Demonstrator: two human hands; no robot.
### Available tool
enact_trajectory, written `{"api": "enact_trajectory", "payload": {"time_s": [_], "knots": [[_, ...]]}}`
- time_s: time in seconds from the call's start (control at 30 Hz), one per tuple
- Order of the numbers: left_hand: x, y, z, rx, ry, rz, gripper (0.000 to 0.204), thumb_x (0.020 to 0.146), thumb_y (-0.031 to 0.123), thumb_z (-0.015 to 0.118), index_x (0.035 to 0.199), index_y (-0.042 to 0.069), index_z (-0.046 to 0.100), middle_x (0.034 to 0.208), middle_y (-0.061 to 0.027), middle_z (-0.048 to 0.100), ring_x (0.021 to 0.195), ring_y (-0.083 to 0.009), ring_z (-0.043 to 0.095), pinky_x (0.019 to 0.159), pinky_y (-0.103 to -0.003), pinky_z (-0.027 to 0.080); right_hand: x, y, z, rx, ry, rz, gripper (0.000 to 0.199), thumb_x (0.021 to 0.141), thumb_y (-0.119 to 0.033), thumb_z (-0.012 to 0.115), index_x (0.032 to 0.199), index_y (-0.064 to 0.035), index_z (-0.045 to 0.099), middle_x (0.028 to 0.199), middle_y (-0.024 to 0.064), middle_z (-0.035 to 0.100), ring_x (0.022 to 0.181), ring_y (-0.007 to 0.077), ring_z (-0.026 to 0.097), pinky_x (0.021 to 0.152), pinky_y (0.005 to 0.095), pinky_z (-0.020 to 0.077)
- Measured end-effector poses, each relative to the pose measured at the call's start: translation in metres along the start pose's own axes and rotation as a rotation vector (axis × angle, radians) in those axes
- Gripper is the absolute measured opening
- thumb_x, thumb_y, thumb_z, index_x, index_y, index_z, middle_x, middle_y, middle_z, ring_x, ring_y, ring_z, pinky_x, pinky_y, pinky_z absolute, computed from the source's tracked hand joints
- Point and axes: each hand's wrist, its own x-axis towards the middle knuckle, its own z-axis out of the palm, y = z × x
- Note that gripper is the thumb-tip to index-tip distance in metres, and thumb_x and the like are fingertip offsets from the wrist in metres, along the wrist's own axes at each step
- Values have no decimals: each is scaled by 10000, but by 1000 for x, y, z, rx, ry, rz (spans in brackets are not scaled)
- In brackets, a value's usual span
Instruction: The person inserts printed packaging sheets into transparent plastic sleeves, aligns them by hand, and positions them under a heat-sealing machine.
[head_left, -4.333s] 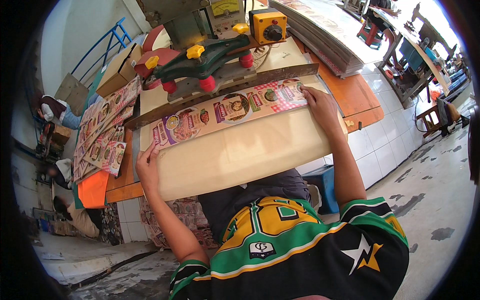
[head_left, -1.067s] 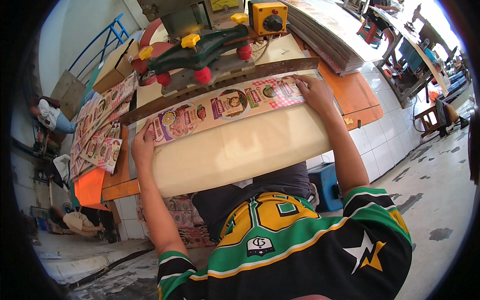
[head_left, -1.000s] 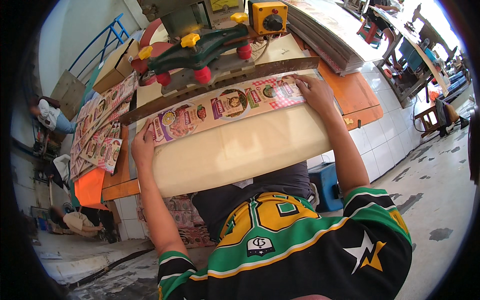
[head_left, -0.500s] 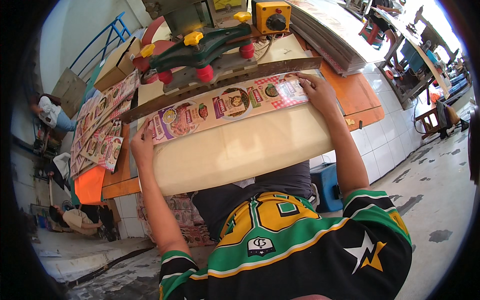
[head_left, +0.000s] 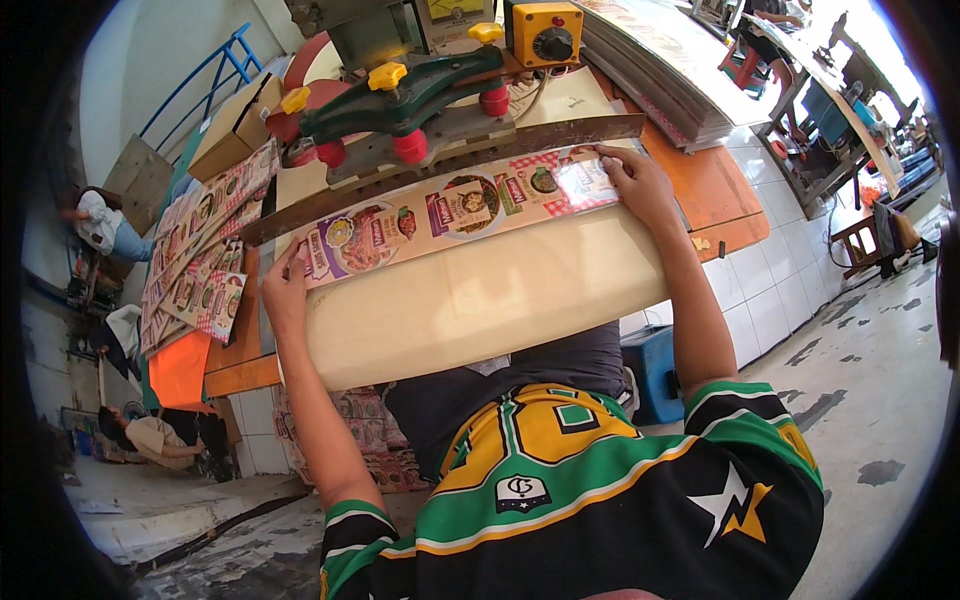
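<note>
A long printed strip (head_left: 465, 207) with food pictures and pink checked patches lies across the work surface, its far edge along a dark metal bar (head_left: 625, 126). My left hand (head_left: 286, 290) is closed on the strip's left end, thumb and fingers pinched together. At the opposite end, my right hand (head_left: 642, 185) grips the strip's corner between thumb and fingers. Under the strip, a smooth cream sheet (head_left: 480, 300) curves down over the near edge towards my lap. Beyond the bar stands a machine with a dark green clamp arm (head_left: 400, 112), yellow knobs and red rubber-like feet.
A yellow control box (head_left: 543, 35) with a black dial sits behind the machine. Loose printed pieces (head_left: 205, 240) pile up at the left, near a cardboard box (head_left: 235, 128) and an orange sheet (head_left: 180, 370). Tall stacked sheets (head_left: 670, 75) stand at far right. Other people are in the background.
</note>
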Motion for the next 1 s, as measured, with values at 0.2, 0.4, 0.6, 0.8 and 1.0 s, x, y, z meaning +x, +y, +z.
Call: {"api": "enact_trajectory", "payload": {"time_s": [0.2, 0.4, 0.6, 0.8, 1.0], "knots": [[3, -8, 2, -4, 35, 74, 343, 982, 198, 631, 1298, 83, 700, 1079, -186, 762, 886, -138, 677, 817, -304, 518, 1, 0, -1, 0, -17, 27, 329, 1006, -353, 597, 1273, -212, 729, 968, 118, 758, 904, 240, 711, 819, 355, 523], [3, -9, 2, 7, 49, 100, 343, 985, 207, 632, 1297, 85, 702, 1065, -183, 762, 838, -131, 652, 799, -302, 517, 1, 2, 0, 0, -5, -6, 324, 1005, -344, 600, 1267, -208, 731, 968, 122, 757, 903, 239, 711, 815, 355, 523], [1, -3, 0, -11, 8, 54, 348, 978, 180, 621, 1302, 81, 699, 1052, -171, 764, 796, -116, 627, 767, -288, 513, 3, 5, 0, 20, -9, -16, 316, 1006, -329, 601, 1261, -198, 733, 950, 117, 753, 870, 227, 707, 797, 352, 523], [1, -7, 0, -3, 29, 94, 348, 974, 168, 616, 1299, 78, 699, 1093, -178, 760, 860, -137, 670, 811, -297, 519, 4, 8, 2, 23, -22, 2, 316, 1008, -320, 601, 1266, -194, 732, 913, 102, 744, 826, 199, 691, 776, 337, 516], [2, -9, 1, -24, 27, 85, 341, 980, 166, 615, 1297, 74, 700, 1086, -170, 763, 847, -137, 664, 802, -298, 520, 3, 8, 2, 49, -4, -2, 313, 1003, -311, 608, 1266, -197, 732, 897, 99, 743, 819, 195, 689, 769, 332, 514]]}}
